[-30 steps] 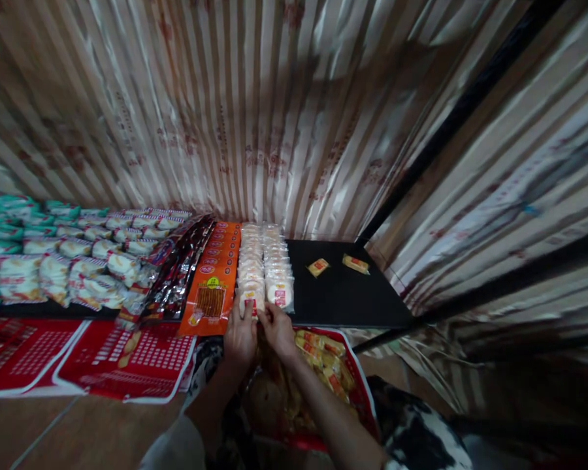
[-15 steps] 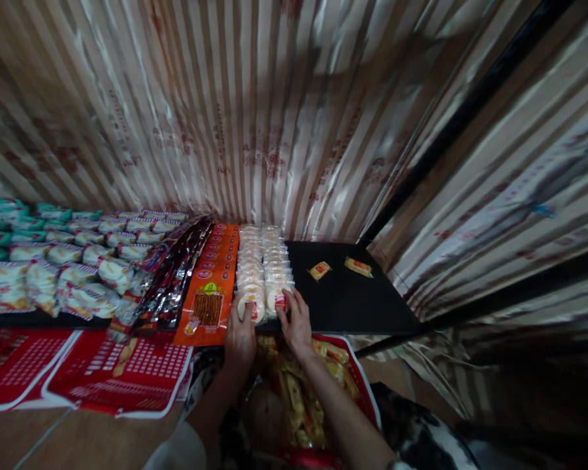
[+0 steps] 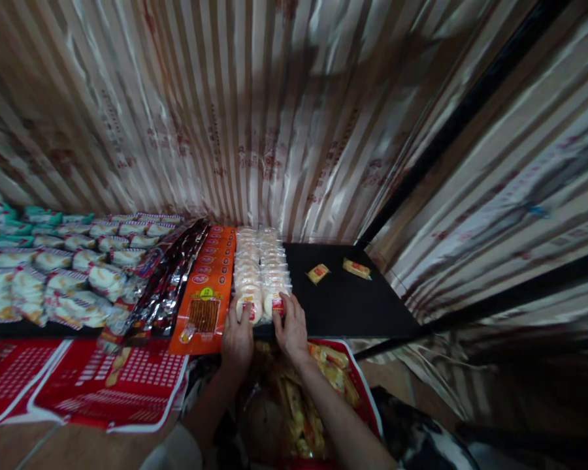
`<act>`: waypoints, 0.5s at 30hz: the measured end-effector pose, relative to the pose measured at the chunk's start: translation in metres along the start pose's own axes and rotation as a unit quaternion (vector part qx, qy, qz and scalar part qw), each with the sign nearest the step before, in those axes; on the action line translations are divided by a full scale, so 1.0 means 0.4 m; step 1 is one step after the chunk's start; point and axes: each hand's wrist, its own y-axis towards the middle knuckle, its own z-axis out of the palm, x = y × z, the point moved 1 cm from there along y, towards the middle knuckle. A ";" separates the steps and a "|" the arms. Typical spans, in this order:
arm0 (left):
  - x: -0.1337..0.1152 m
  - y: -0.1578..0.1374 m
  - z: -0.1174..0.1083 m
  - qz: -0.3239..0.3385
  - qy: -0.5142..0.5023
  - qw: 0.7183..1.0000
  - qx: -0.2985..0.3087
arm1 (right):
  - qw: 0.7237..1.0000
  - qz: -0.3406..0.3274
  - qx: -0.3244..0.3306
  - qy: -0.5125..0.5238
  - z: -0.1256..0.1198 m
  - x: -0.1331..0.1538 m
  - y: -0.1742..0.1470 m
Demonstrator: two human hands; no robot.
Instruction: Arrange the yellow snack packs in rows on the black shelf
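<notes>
Two side-by-side rows of round white crackers in clear wrappers stand on the black shelf. My left hand (image 3: 238,336) has its fingers closed on the front wrapped round cracker (image 3: 253,304) of the left row, the thumb against its red label. At the right row, my right hand (image 3: 293,326) grips the front wrapped cracker (image 3: 270,307) by its outer edge and face. Both crackers stay upright against those behind. Part of each is covered by my fingers. Left of them, orange snack packets (image 3: 200,307) overlap in a row.
Two small yellow packets (image 3: 318,273) lie on the black shelf (image 3: 353,307) to the right. Dark shiny packets (image 3: 161,300) and white bread packs (image 3: 68,287) fill the left. Below are red baskets (image 3: 112,385) and, between my arms, a basket of yellow packets (image 3: 298,418).
The view has shifted slightly, so the shelf goods sit a little further left and lower. Both hands stay at the front crackers, with the right fingers moved a little closer around theirs.
</notes>
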 end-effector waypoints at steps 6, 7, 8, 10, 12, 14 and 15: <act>0.002 -0.010 0.003 -0.011 -0.053 0.998 -0.023 | 0.999 -0.014 -0.022 0.020 0.002 -0.007 -0.005; 0.001 -0.012 0.001 -0.012 -0.057 0.998 -0.026 | 0.999 -0.018 -0.024 0.025 0.001 -0.009 -0.006; 0.000 -0.012 -0.002 -0.012 -0.058 0.998 -0.025 | 0.999 -0.022 -0.027 0.030 0.000 -0.010 -0.008; -0.004 -0.012 -0.014 -0.007 -0.055 0.998 -0.015 | 0.998 -0.026 -0.037 0.039 -0.007 -0.010 -0.014; -0.012 -0.010 -0.032 0.009 -0.046 0.999 -0.002 | 0.997 -0.031 -0.054 0.049 -0.020 -0.006 -0.027; -0.020 -0.013 -0.052 0.020 -0.035 0.999 0.004 | 0.995 -0.040 -0.064 0.061 -0.037 -0.001 -0.050; -0.025 -0.019 -0.062 0.021 -0.028 0.999 0.005 | 0.995 -0.047 -0.062 0.067 -0.045 0.000 -0.066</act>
